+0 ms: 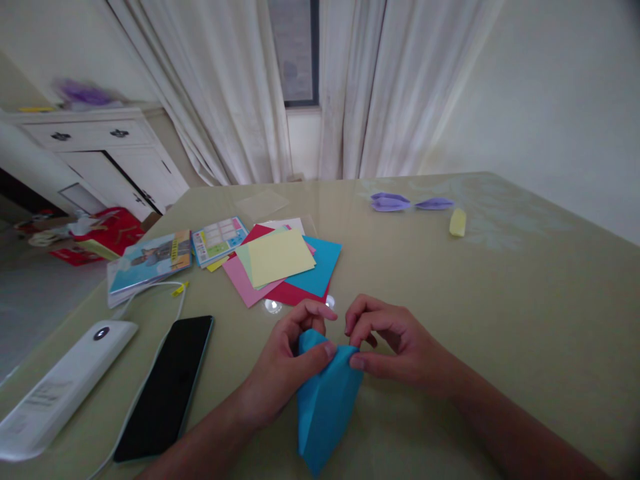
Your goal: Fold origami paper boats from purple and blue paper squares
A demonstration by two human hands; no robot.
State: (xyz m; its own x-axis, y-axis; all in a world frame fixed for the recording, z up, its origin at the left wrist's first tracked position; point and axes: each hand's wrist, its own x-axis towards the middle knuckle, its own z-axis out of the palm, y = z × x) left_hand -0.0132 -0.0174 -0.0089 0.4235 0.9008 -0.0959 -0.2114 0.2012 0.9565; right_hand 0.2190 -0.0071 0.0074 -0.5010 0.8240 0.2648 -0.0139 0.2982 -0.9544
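A folded piece of blue paper (pixel 327 407) is held above the near part of the table, its pointed end toward me. My left hand (pixel 295 353) grips its upper left part, with the thumb on the front face and the fingers behind. At the upper right corner, my right hand (pixel 390 340) pinches the paper's edge between thumb and fingers. The fingertips behind the paper are partly hidden. Just beyond my hands lies a spread of coloured paper sheets (pixel 283 257), with pale yellow on top and blue, red and pink below.
Two purple folded paper pieces (pixel 390 202) and a small yellow item (pixel 457 223) lie at the far right. To the left are a black phone (pixel 165 387), a white power bank (pixel 65 387) with a cable, and booklets (pixel 150 263). The table (pixel 500 300) ends before white curtains.
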